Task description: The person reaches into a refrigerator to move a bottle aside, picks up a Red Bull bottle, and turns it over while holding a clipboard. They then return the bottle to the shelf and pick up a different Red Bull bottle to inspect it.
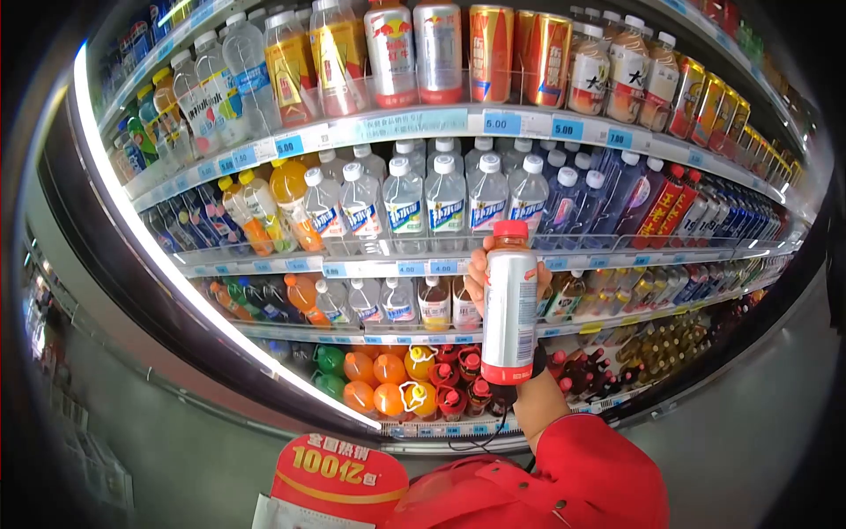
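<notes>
My right hand (476,280) is wrapped around a drink bottle (509,309) and holds it upright in front of the shelves. The bottle has a red cap, a silver label with a barcode and a red band at its base. Fingers show at its left edge, while most of the hand is hidden behind it. Just behind the bottle, on the middle shelf, is a row of clear water bottles (445,198) with blue, white and green labels. My left hand is out of view.
A curved drinks cooler fills the view, with price-tagged shelf edges (388,128). Silver and red bottles (438,53) stand on the upper shelf. Orange-capped bottles (388,372) fill the bottom. A red printed sign (339,472) is low in front, beside my red sleeve (608,476).
</notes>
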Demonstrator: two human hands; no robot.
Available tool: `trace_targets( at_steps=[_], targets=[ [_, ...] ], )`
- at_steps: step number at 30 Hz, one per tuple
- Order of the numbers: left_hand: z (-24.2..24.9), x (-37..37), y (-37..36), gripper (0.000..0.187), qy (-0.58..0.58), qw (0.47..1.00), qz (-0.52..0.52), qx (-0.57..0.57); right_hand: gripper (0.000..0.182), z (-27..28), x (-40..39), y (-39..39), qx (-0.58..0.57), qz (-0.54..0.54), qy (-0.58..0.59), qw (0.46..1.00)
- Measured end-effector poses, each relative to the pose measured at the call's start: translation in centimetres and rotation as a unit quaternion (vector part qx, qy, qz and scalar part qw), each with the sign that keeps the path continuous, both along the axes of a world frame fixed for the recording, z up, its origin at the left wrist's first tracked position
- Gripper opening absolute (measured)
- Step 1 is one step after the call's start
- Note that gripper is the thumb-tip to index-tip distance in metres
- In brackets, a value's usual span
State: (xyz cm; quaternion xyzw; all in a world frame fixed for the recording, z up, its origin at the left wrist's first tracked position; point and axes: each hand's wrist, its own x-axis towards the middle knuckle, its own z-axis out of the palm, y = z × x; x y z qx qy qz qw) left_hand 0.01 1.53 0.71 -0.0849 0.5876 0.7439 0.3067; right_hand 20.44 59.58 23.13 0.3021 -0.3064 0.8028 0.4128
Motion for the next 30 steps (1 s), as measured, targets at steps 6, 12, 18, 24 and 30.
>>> trace_targets(
  at_steps=[6, 12, 18, 24, 30],
  targets=[
    [-6.0, -2.7, -3.9, 0.044, 0.007, 1.0, 0.021, -0.015, 0.068, -5.7, -1.1, -4.6, -0.128, 0.139, -0.006, 0.982],
    [2.2, 0.8, 1.9, 0.036, 0.001, 0.997, 0.079, 0.022, 0.072, -6.5, 1.0, -5.0, -0.125, -0.043, -0.173, 0.976],
    [-1.0, -0.2, -0.1, 0.065, 0.089, 0.994, 0.017, 0.065, 0.061, -7.2, 0.9, -5.2, -0.228, -0.057, -0.304, 0.923],
    [-0.2, 0.5, 0.6, 0.063, 0.064, 0.995, 0.054, 0.059, 0.061, -10.8, 0.0, -6.5, -0.316, 0.168, -0.397, 0.845],
    [-1.1, 0.2, 0.0, 0.062, 0.088, 0.991, 0.082, 0.05, 0.05, -15.0, -0.4, -9.0, -0.291, 0.289, -0.338, 0.847]
  ],
)
